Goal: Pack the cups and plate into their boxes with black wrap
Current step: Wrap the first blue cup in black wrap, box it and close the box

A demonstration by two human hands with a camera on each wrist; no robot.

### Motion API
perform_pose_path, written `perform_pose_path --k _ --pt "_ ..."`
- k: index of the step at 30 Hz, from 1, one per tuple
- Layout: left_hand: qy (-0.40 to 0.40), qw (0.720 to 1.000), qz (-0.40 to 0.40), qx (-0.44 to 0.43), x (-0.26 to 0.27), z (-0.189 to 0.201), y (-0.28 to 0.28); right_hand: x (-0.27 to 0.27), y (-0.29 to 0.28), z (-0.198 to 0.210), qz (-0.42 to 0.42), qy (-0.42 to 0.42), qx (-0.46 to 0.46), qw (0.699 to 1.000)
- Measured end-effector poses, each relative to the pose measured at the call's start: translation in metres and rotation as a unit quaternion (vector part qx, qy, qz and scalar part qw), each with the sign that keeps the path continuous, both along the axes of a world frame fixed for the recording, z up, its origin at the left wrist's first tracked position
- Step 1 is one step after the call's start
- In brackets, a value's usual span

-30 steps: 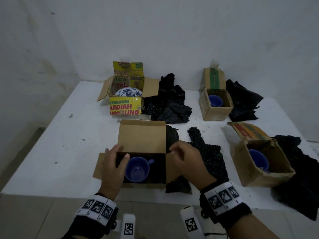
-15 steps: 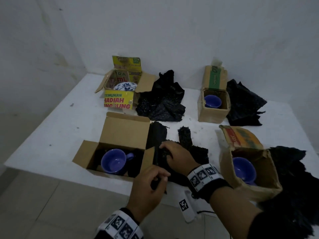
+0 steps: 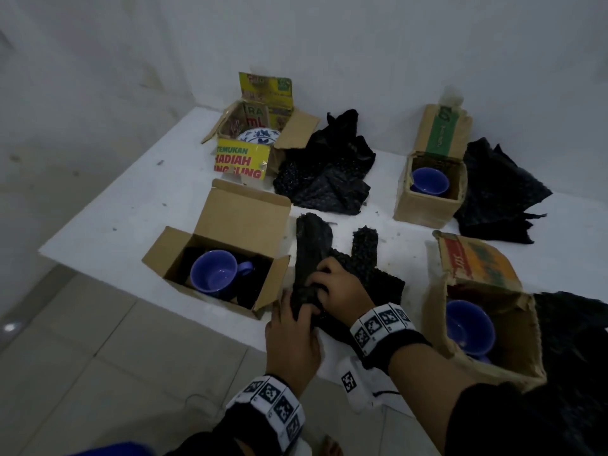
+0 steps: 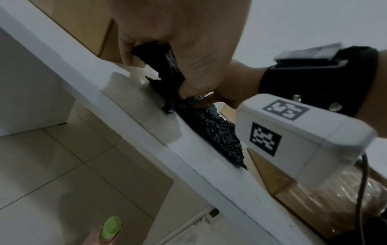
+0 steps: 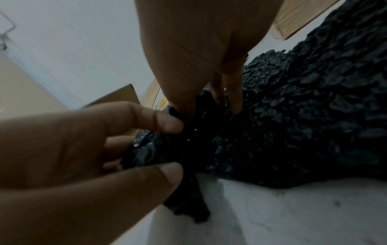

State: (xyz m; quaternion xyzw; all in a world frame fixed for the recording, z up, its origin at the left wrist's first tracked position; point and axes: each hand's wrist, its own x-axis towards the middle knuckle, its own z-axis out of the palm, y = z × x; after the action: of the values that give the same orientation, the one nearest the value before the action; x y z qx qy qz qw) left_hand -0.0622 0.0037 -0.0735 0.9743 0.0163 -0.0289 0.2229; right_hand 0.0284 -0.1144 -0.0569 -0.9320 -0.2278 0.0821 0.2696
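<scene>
Head view, both hands, left (image 3: 292,337), right (image 3: 342,286), gripping crumpled bubbly black wrap (image 3: 311,258), table (image 3: 138,205) edge.

Since one second ago, the left hand (image 3: 291,337) has left the near-left flap of the open box (image 3: 217,258) holding the blue cup (image 3: 215,274) and crossed to the black wrap (image 3: 332,274) lying just right of that box. The right hand (image 3: 342,287) has left the box's right flap and now lies on the same wrap. Half a second ago the left hand was only reaching the wrap's near edge; now its fingers (image 5: 163,122) and thumb (image 5: 167,175) pinch a bunched fold, as the right wrist view shows. The right hand's fingers (image 4: 188,86) curl round the wrap beside them. The wrap's near end is gathered and crumpled between both hands, no longer flat on the table (image 3: 131,205).
</scene>
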Motion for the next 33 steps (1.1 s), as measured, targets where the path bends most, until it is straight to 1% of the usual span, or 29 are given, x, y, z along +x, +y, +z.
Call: perform_pose_path --k 2,4,6,8,10,12,15,17,19,22,24,27,30,31,33 --pt "-0.031 0.999 -0.011 -0.024 0.004 0.007 -0.004 -0.002 -0.005 0.01 -0.031 0.008 0.048 0.998" --pt "-0.067 0.995 -0.03 -0.06 0.008 0.021 -0.011 -0.003 -0.008 0.02 -0.063 -0.005 0.099 0.993" --pt "-0.116 0.989 -0.043 -0.08 0.01 0.038 -0.017 -0.003 -0.011 0.03 -0.095 -0.033 0.146 0.984" --pt "-0.155 0.982 -0.047 -0.099 0.014 0.057 -0.021 -0.001 -0.014 0.042 -0.125 -0.085 0.168 0.974" --pt "-0.19 0.973 -0.048 -0.12 0.018 0.077 -0.02 -0.001 -0.017 0.056 -0.159 -0.163 0.157 0.961" --pt "-0.239 0.959 -0.049 -0.145 0.024 0.102 -0.013 0.0 -0.019 0.073 -0.187 -0.233 0.114 0.948" --pt "-0.292 0.935 -0.041 -0.198 0.034 0.135 0.011 0.004 -0.02 0.095 -0.203 -0.291 0.049 0.934" --pt "-0.286 0.929 -0.032 -0.231 0.043 0.147 0.038 0.007 -0.016 0.109 -0.19 -0.315 0.034 0.929" --pt "-0.264 0.931 -0.032 -0.25 0.052 0.152 0.07 0.008 -0.008 0.124 -0.145 -0.318 0.048 0.936" --pt "-0.249 0.935 -0.034 -0.249 0.066 0.155 0.119 0.01 0.013 0.14 -0.084 -0.268 0.117 0.953" --pt "-0.233 0.945 -0.025 -0.229 0.073 0.151 0.148 0.012 0.033 0.146 -0.037 -0.247 0.131 0.959" --pt "-0.19 0.959 0.001 -0.21 0.084 0.135 0.186 0.021 0.063 0.141 0.011 -0.225 0.11 0.968" --pt "-0.16 0.967 0.045 -0.196 0.089 0.114 0.215 0.031 0.098 0.123 0.029 -0.216 0.075 0.973" --pt "-0.156 0.967 0.057 -0.191 0.09 0.108 0.222 0.033 0.11 0.115 0.028 -0.231 0.065 0.97" --pt "-0.151 0.968 0.077 -0.184 0.089 0.096 0.232 0.038 0.129 0.098 0.02 -0.294 0.053 0.954"
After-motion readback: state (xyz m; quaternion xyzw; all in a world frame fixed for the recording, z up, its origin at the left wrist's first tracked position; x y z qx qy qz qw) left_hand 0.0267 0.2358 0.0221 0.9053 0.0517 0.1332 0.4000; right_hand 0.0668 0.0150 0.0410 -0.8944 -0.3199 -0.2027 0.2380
